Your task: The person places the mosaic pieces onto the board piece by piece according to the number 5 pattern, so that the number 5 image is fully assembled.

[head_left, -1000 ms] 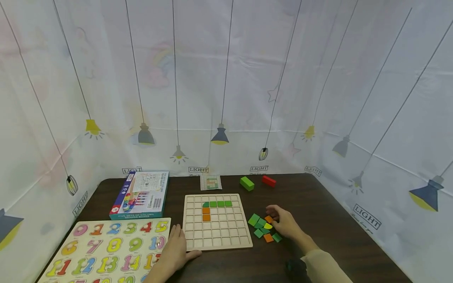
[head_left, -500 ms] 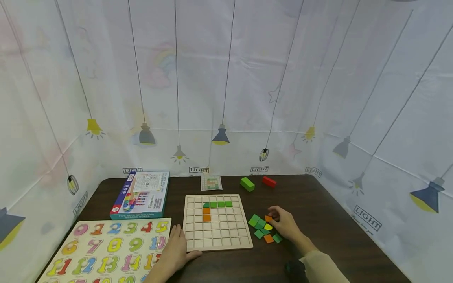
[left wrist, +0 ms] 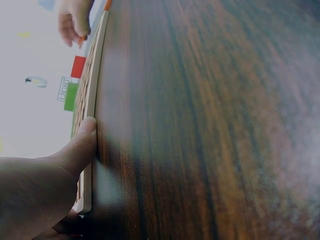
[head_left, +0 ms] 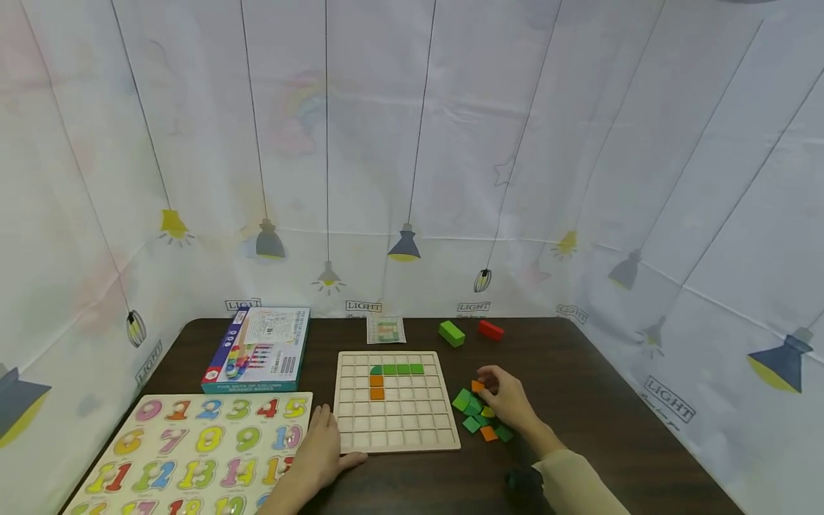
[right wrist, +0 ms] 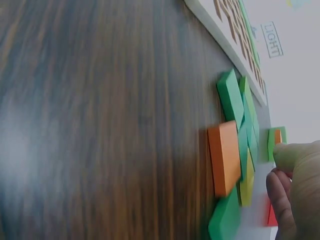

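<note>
A light wooden grid board [head_left: 412, 429] lies mid-table, with a row of green tiles [head_left: 403, 370] and two orange tiles [head_left: 376, 388] below its left end. My left hand [head_left: 318, 450] rests at the board's near left corner, fingers along the left side. In the left wrist view its thumb [left wrist: 82, 142] touches the front edge. Right of the board, my right hand [head_left: 511, 400] pinches an orange tile [head_left: 477, 385] above loose green tiles [head_left: 463, 400]. Another orange tile [right wrist: 225, 157] and a yellow piece [right wrist: 246, 182] lie in that pile.
A number puzzle board [head_left: 222, 429] lies at the left, partly beneath my left forearm. Behind it is a boxed set [head_left: 270, 343]. A small pattern card [head_left: 385, 330], a green block [head_left: 452, 333] and a red block [head_left: 491, 330] sit along the back edge.
My right hand has lifted the orange tile from the pile's edge and moved slightly left and away. The left hand stays at the board's corner.
</note>
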A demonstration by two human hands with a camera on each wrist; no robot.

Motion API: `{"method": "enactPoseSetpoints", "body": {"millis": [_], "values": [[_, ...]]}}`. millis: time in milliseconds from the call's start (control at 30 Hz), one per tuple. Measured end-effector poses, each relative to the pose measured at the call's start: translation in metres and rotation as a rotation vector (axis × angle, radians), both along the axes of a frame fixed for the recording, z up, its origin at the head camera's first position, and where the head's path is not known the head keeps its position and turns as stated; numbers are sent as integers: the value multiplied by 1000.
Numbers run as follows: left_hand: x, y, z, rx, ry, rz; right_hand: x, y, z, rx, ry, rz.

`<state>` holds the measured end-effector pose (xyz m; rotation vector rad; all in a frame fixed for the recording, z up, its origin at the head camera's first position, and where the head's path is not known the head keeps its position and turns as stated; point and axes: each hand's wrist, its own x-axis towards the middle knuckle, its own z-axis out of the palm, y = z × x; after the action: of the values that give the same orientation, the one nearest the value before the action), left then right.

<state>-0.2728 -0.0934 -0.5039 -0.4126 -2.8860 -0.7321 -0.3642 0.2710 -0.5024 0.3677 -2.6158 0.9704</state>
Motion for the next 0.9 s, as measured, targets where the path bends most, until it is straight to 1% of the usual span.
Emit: {"method": "enactPoseSetpoints", "body": {"millis": [200, 300, 533, 767, 900], "values": [[-1, 0, 0, 1, -13, 14, -6, -16, 2, -14, 36, 62], [-3, 0, 0, 3, -12, 13, -9, -24, 2, -28, 35, 82], [-3, 1, -1, 4, 4, 6, -14, -41, 0, -59, 3, 96], [-4, 1, -3, -15, -1, 3, -13, -61, -5, -47, 63, 148], [-2, 0, -3, -15, 6, -3, -13, -74, -6, -49, 24, 165]]}}
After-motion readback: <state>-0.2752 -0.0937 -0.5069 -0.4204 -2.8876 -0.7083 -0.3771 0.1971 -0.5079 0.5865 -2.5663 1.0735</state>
